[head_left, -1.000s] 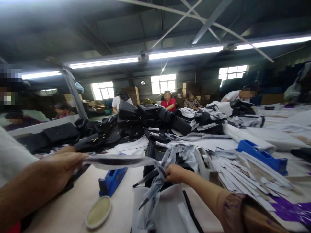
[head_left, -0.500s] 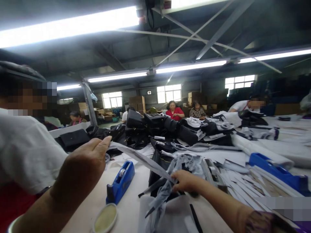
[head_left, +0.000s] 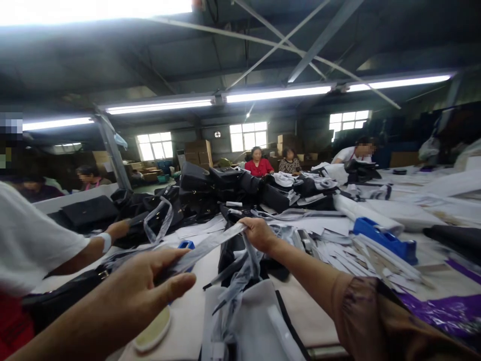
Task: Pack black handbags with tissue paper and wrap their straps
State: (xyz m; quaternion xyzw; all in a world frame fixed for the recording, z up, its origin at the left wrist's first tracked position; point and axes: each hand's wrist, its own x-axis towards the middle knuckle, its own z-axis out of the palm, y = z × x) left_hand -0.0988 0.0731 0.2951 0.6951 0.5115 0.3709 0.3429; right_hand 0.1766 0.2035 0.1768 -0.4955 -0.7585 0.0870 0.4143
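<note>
A strap in a thin translucent plastic sleeve (head_left: 210, 248) stretches between my two hands above the table. My right hand (head_left: 259, 234) pinches its far end, and part of the strap hangs below those fingers. The near end reaches my left hand (head_left: 161, 276), whose thumb and fingers are spread apart with the strap between them, not gripped. Below my right hand, more plastic-sleeved straps (head_left: 240, 286) lie loosely on a black bag (head_left: 227, 248) and a pale sheet (head_left: 259, 321). A blue tape dispenser (head_left: 186, 244) is mostly hidden behind my left hand.
A round, pale yellow-topped container (head_left: 152, 328) stands near the front. Black bags (head_left: 199, 185) are heaped at the back. Paper strips (head_left: 338, 260) and another blue dispenser (head_left: 385, 240) lie right. A co-worker's hand (head_left: 118, 230) works among bags at left; purple plastic (head_left: 447, 311) lies right.
My right hand has risen and moved slightly left with the strap. My left hand has come lower and its thumb has spread away from the fingers. The view has turned right.
</note>
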